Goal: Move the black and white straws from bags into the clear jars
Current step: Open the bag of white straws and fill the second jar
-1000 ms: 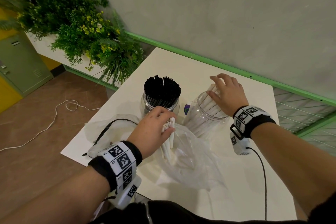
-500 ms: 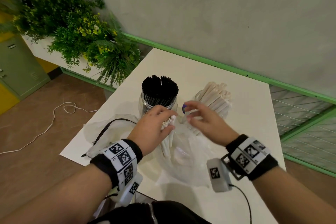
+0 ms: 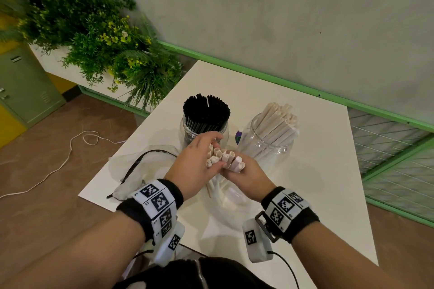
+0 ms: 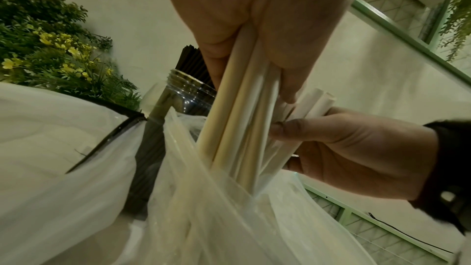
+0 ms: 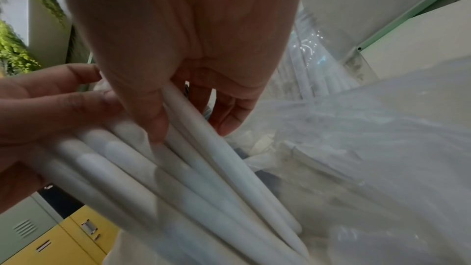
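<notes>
Both hands meet over a bundle of white straws (image 3: 223,158) that stands up out of a clear plastic bag (image 3: 231,197) on the white table (image 3: 317,171). My left hand (image 3: 199,164) grips the bundle (image 4: 237,120) from the left. My right hand (image 3: 244,175) pinches a few of its straws (image 5: 203,148) from the right. Behind them stand two clear jars: the left jar (image 3: 185,129) is packed with black straws (image 3: 206,110), the right jar (image 3: 270,141) holds white straws (image 3: 279,117). The bag (image 5: 369,168) hides the straws' lower ends.
An empty drawstring bag with a black cord (image 3: 138,164) lies on the table's left part. Green plants (image 3: 98,37) stand beyond the table's left corner. A green rail (image 3: 305,89) runs along the wall. A white cable (image 3: 70,155) lies on the floor.
My right hand left the right jar, swung back toward me and now pinches straws in the bundle. My left hand kept its grip on the bundle.
</notes>
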Motion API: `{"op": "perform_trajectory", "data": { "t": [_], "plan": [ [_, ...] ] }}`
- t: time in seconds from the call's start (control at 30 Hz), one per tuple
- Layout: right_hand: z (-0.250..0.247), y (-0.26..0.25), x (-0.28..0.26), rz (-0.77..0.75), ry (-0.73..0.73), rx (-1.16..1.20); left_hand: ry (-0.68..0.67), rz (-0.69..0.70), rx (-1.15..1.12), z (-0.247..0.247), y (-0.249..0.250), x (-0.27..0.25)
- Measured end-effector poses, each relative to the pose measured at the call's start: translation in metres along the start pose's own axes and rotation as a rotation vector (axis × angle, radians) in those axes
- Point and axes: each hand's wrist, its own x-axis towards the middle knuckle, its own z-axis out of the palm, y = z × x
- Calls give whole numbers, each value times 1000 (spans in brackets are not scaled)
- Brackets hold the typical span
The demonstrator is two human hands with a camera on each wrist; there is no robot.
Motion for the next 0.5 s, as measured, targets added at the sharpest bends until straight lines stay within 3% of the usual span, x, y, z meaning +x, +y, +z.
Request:
{"op": "perform_trajectory", "data": {
  "t": [0.4,0.5],
  "plan": [
    [6,-7,-4,-46,151,-75,6,93,83,-4,-4,-3],
    [11,-7,-4,-58,97,-73,-1,93,69,-4,-6,-4]
  ]
}}
